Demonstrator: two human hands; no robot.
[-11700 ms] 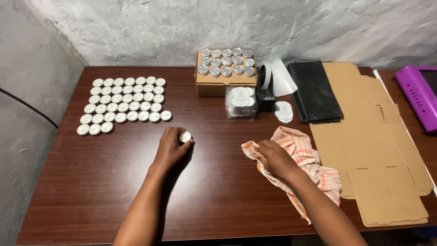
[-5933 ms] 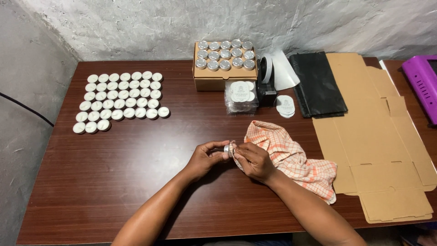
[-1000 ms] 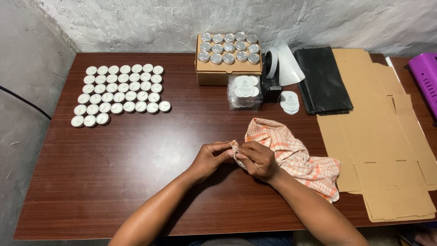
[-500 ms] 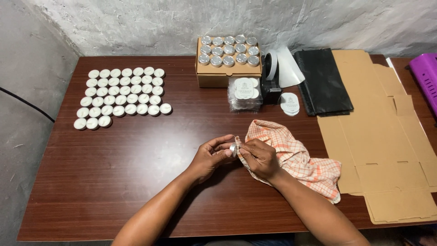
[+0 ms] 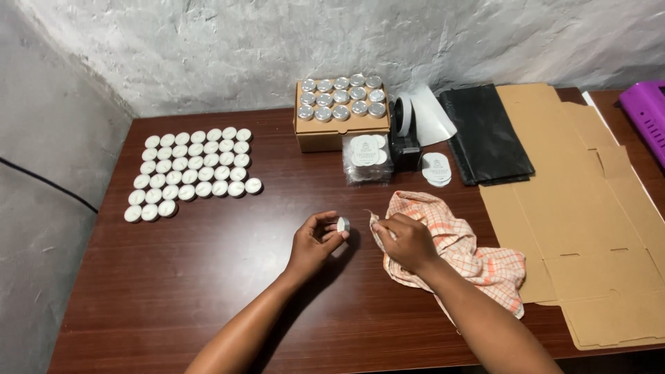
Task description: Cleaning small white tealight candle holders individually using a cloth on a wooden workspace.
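My left hand (image 5: pixel 315 242) pinches a small round white-lidded tin (image 5: pixel 343 224) between thumb and fingertips, just above the middle of the brown table (image 5: pixel 208 277). A short gap to the right, my right hand (image 5: pixel 409 239) grips a corner of an orange-and-white checked cloth (image 5: pixel 471 253) that lies crumpled on the table. Rows of the same small white tins (image 5: pixel 190 173) stand at the far left.
A cardboard box (image 5: pixel 339 128) of silver-topped tins sits at the back, with a clear bag of white discs (image 5: pixel 367 158), a label roll on a black holder (image 5: pixel 405 125) and loose round labels (image 5: pixel 436 168) beside it. Black sheets (image 5: pixel 485 135), flattened cardboard (image 5: pixel 589 208) and a purple object (image 5: pixel 644 111) lie right.
My hands were together, rubbing the tin with the cloth. They have separated: the left hand has drawn the tin leftward, out of the cloth, and the right hand keeps the cloth.
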